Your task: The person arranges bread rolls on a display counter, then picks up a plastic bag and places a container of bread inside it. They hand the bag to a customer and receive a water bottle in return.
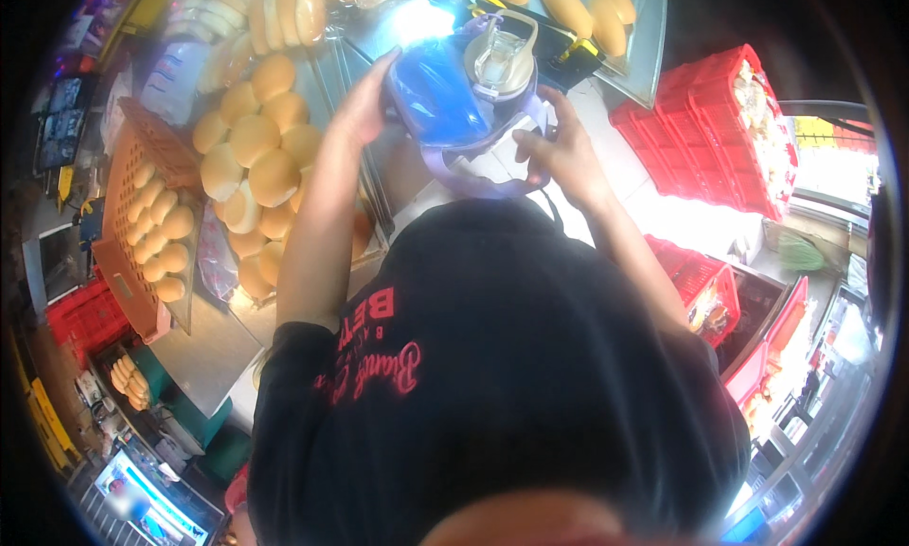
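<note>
Both hands hold an object in front of my chest. My left hand [366,102] presses against the left side of a blue plastic-wrapped item [437,95]. Beside that item stands a bottle with a beige lid and carry loop [501,63]. The two sit together in a clear carrier bag with a lilac rim [454,173]. My right hand [561,145] grips the bag's right edge, its fingers curled around the rim. Round bread buns [256,141] are heaped on a tray left of my left hand. Longer bread rolls [566,10] lie on a metal tray beyond the bag.
Stacked red plastic crates [699,130] stand to the right, with another red crate [714,290] lower down. At the left, an orange perforated crate [117,262] leans near a tray of small buns [160,223]. Bagged bread [287,10] lies at the upper left.
</note>
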### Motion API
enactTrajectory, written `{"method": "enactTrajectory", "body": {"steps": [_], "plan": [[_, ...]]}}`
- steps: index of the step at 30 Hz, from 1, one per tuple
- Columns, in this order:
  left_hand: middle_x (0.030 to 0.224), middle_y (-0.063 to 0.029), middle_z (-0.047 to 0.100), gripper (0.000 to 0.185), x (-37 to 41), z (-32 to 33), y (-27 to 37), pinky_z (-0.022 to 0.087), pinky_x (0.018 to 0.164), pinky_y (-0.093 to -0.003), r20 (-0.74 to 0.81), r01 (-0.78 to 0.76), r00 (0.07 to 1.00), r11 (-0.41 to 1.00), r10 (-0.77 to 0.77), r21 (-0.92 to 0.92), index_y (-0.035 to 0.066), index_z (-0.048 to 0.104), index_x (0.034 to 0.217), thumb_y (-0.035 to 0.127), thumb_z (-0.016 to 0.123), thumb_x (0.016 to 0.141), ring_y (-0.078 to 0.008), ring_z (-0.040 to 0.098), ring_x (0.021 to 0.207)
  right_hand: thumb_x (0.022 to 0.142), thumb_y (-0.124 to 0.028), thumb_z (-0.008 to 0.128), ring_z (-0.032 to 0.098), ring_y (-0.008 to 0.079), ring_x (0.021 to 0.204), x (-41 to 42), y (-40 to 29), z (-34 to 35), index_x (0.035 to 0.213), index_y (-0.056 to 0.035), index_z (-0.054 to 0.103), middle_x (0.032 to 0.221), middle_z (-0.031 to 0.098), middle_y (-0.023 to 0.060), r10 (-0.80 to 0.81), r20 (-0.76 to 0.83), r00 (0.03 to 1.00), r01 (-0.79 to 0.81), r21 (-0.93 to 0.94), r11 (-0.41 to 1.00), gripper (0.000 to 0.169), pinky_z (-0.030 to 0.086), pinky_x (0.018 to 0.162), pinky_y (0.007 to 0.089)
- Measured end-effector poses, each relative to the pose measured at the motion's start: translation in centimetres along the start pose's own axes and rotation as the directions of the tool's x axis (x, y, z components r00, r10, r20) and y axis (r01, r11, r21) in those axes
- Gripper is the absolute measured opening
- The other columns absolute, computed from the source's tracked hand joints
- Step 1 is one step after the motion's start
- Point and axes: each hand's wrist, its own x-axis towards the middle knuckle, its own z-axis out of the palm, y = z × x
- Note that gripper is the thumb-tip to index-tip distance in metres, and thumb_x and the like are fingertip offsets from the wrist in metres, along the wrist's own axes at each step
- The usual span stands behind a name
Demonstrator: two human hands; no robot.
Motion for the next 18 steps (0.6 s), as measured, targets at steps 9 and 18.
{"method": "enactTrajectory", "body": {"steps": [9, 18], "plan": [[0.088, -0.0090, 0.065, 0.018, -1.2, 1.4, 8.5, 0.051, 0.076, -0.0335, 0.162, -0.516, 0.811, 0.818, 0.562, -0.255, 0.000, 0.062, 0.101, 0.015, 0.058, 0.091, -0.0144, 0.058, 0.068, 0.085, -0.003, 0.060, 0.065, 0.0263, 0.088, -0.2, -8.6, -2.8, 0.129, -0.0038, 0.049, 0.116, 0.060, 0.0154, -0.482, 0.015, 0.876, 0.327, 0.716, 0.616, 0.045, 0.052, 0.082, 0.0374], [0.083, -0.0095, 0.063, 0.036, -9.0, 6.1, 9.9, 0.043, 0.056, -0.0220, 0.400, -0.577, 0.781, 0.799, 0.480, 0.168, 0.001, 0.049, 0.126, 0.011, 0.056, 0.092, -0.0093, 0.048, 0.052, 0.086, -0.001, 0.061, 0.063, 0.0176, 0.066, -0.6, -8.3, -3.9, 0.129, -0.0040, 0.050, 0.101, 0.066, 0.0173, -0.541, 0.000, 0.841, 0.423, 0.624, 0.658, 0.045, 0.054, 0.068, 0.0310]]}}
